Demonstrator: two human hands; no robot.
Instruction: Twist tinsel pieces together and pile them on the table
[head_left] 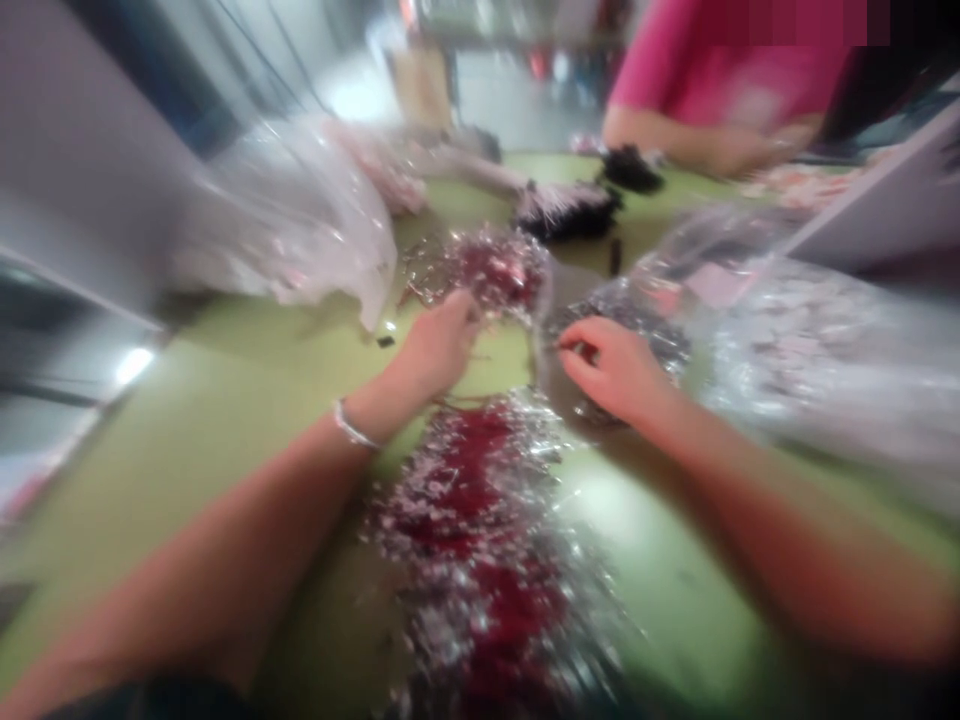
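My left hand (441, 345), with a bracelet (354, 424) on its wrist, is at the near edge of a red and silver glittery bunch (495, 268). Its fingers are drawn together; what they hold, if anything, is hidden. Over a clear bag of dark shiny pieces (660, 335), my right hand (616, 368) makes a pinch with thumb and forefinger, and anything between them is too blurred to name. Between my forearms, a long row of red and silver tinsel-like pieces (480, 500) runs toward me on the green table (187, 420).
Clear plastic bags lie at left (315, 240) and right (810, 350), the right one full of pale pieces. Dark-tipped bundles (570, 212) lie farther back. Across the table is a person in a pink shirt (720, 70). A grey panel (67, 140) stands at left.
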